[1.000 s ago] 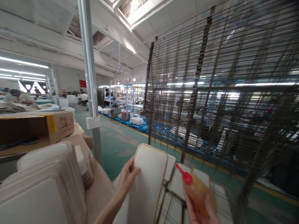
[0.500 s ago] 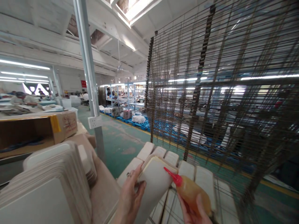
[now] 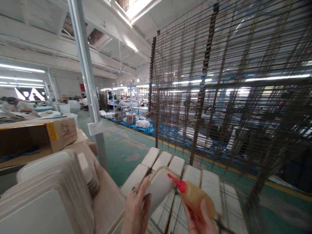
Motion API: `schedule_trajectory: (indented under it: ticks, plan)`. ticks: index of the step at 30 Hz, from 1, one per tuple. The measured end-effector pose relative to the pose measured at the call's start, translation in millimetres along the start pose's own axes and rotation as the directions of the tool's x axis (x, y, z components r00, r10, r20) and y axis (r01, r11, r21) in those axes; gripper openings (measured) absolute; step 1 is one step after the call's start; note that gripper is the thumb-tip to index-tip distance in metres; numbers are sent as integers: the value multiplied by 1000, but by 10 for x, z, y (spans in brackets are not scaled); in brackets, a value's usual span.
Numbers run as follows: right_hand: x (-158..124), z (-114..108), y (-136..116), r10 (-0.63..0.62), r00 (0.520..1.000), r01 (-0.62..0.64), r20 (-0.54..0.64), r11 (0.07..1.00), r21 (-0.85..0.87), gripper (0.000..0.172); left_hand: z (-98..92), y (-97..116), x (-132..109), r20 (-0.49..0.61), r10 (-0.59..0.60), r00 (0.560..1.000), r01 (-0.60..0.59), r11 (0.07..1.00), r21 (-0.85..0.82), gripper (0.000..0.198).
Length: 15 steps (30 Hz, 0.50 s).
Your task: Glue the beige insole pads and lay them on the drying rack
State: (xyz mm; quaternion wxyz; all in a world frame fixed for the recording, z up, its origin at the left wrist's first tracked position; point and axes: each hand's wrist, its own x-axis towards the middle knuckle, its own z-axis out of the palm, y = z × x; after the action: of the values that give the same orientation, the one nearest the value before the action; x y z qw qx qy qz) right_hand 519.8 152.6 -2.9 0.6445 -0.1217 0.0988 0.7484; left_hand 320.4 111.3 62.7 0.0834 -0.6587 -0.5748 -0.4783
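My left hand (image 3: 136, 209) grips a white rounded board (image 3: 159, 188) by its left edge, tilted toward me, with a ring on one finger. My right hand (image 3: 201, 221) is closed round an amber squeeze bottle (image 3: 196, 200) with a red nozzle (image 3: 175, 183). The nozzle tip touches the board's upper edge. Below both hands, several white boards (image 3: 192, 175) lie side by side on a wire shelf (image 3: 177, 214).
A tall stack of white boards (image 3: 46, 191) fills the lower left. An open cardboard box (image 3: 36, 136) stands behind it. A metal post (image 3: 86, 84) rises at left centre. A tall wire drying rack (image 3: 231, 91) fills the right. Blue pallets (image 3: 138, 128) and workers at tables (image 3: 14, 104) are farther off.
The board in my left hand has tipped down from upright and come closer to me. The bottle's nozzle has moved left onto the board's edge. The boards on the shelf have come into view.
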Motion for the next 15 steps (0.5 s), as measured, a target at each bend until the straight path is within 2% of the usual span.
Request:
schedule_trajectory:
  ticks: [3,9,11,15]
  plan:
    - [-14,0,35,-31,999,31,14,998,-53,48,37,-11,-40,-31,25,999,-24,999,23,42]
    - [-28,-15,118,-128,990,134,56,983,-127,49,33,-26,-66,-23,62,998,-60,994,94,42]
    - [-20,-12,113,-99,993,107,61,982,-154,50,24,-17,-74,-29,76,997,-73,993,92,42]
    - [-50,36,103,-52,999,53,12,996,-76,54,41,2,-112,-16,83,996,-82,995,55,42]
